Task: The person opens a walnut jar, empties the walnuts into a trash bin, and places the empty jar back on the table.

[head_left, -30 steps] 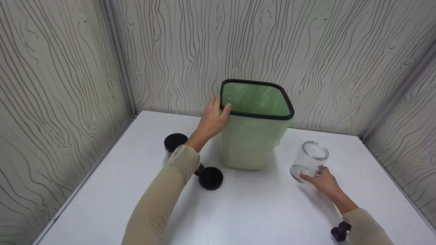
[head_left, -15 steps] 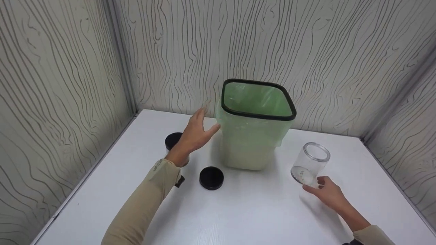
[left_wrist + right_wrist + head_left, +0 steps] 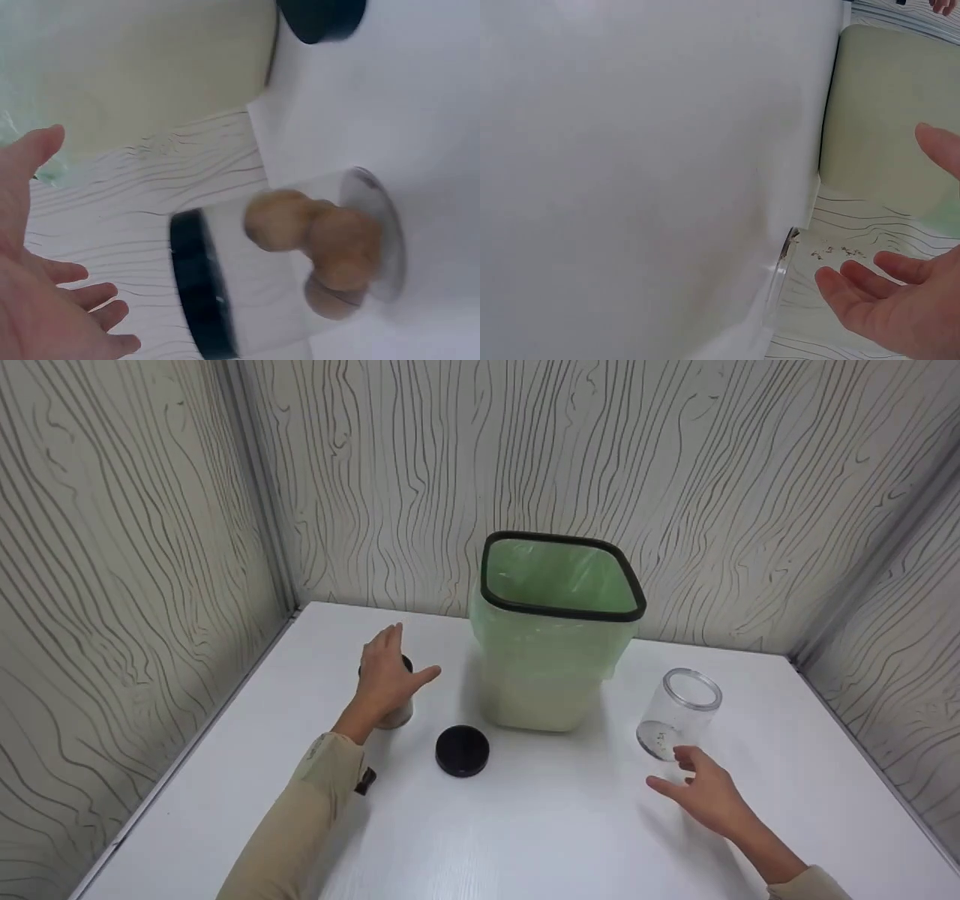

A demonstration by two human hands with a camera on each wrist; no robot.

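In the head view my left hand (image 3: 384,679) is spread over a lidded jar and partly hides it. The left wrist view shows this clear jar (image 3: 262,315) with its black lid (image 3: 199,285) on and several round brown, nut-like pieces (image 3: 345,244) inside; the left hand's fingers are apart from it. My right hand (image 3: 701,795) has its thumb and fingers parted just in front of an open clear jar (image 3: 679,712), holding nothing. Crumbs lie at that jar's bottom. A loose black lid (image 3: 462,751) lies flat between the two hands.
A bin (image 3: 540,701) with a green liner and a black rim (image 3: 562,615) stands upright at the back middle of the white table (image 3: 510,832). Wood-grain patterned panels (image 3: 420,472) rise behind the table and along both sides.
My left hand has let go of the bin's rim and moved left and down to the lidded jar. My right hand has released the open jar and drawn back slightly.
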